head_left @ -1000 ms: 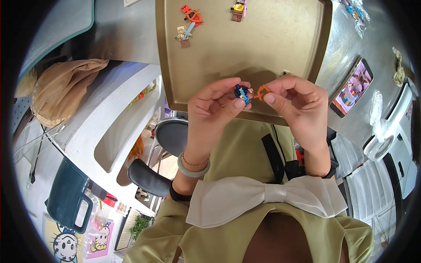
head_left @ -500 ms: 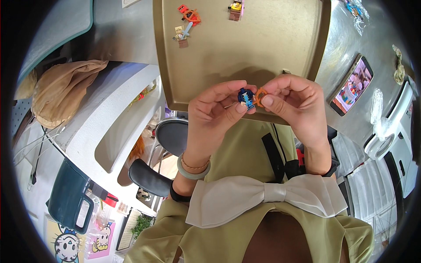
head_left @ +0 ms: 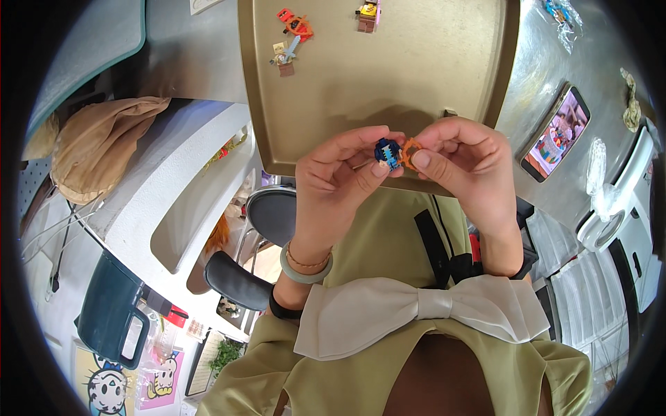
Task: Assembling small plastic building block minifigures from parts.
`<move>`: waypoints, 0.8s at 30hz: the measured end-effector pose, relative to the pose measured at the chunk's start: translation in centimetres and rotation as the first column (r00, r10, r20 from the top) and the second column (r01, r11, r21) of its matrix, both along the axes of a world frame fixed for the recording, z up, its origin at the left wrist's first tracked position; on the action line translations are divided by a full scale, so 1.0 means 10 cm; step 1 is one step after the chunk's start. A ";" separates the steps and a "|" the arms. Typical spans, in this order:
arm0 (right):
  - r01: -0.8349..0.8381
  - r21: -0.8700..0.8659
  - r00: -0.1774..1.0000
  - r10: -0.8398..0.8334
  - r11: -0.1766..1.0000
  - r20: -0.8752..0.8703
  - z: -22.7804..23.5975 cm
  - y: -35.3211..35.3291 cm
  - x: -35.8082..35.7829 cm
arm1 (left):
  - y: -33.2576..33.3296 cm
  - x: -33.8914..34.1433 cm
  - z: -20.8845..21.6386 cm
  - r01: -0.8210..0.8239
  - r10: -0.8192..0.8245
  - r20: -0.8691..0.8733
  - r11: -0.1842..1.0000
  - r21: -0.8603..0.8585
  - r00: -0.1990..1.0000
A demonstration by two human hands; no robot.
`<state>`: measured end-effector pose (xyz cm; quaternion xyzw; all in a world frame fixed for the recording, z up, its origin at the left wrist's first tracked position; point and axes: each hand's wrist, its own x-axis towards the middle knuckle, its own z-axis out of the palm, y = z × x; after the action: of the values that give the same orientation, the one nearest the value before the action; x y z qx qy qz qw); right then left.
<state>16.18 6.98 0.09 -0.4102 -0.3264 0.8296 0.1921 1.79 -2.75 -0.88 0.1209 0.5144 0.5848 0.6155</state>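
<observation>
A: The steel-topped bench (head_left: 538,66) carries a broad, gold-toned tray (head_left: 388,76). What sits closest?

B: A big white bow (head_left: 427,308) across the person's green garment (head_left: 388,239). After that, the left hand (head_left: 336,170), raised over the tray's near edge.

A: Gripping anything?

B: Yes, thumb and fingers pinch a small toy figure (head_left: 386,152), dark blue with lighter blue down its front. It's held above the tray's near edge, about midway along.

A: And the right hand (head_left: 468,156)?

B: It pinches a small orange piece (head_left: 409,147) between thumb and finger, right up against the blue figure's side. Whether the two are joined, I can't tell.

A: Past the hands?

B: A small dark piece (head_left: 451,112) lies toward the tray's near right corner, too small to make out. Outside the tray's right edge, a phone (head_left: 556,132) lies on the bench, its screen lit.

A: Farther still?

B: By the tray's left edge, a figure with a grey sword (head_left: 283,61); just beyond, a red figure (head_left: 295,24) with an orange piece on it. Farthest up the tray, a yellow-and-brown figure (head_left: 368,17), well in from both side edges.
</observation>
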 end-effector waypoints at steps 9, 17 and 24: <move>-0.098 0.509 0.960 -0.055 0.855 0.276 -0.01 -0.09 -0.01 | 0.02 0.03 0.01 0.026 -0.027 -0.118 1.000 -0.012 0.993; -0.181 0.660 0.931 -0.089 0.730 0.353 0.03 -0.06 0.01 | 0.04 0.04 0.02 0.025 -0.027 -0.130 1.000 -0.011 0.991; -0.131 0.678 0.926 -0.155 0.724 0.344 -0.02 -0.11 -0.01 | 0.03 0.08 0.01 0.013 -0.017 -0.131 0.999 -0.034 0.991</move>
<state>16.13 5.87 -0.15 -0.4629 -0.6390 0.5519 0.2697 2.54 -2.42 -0.73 0.1527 0.5623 0.5623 0.5868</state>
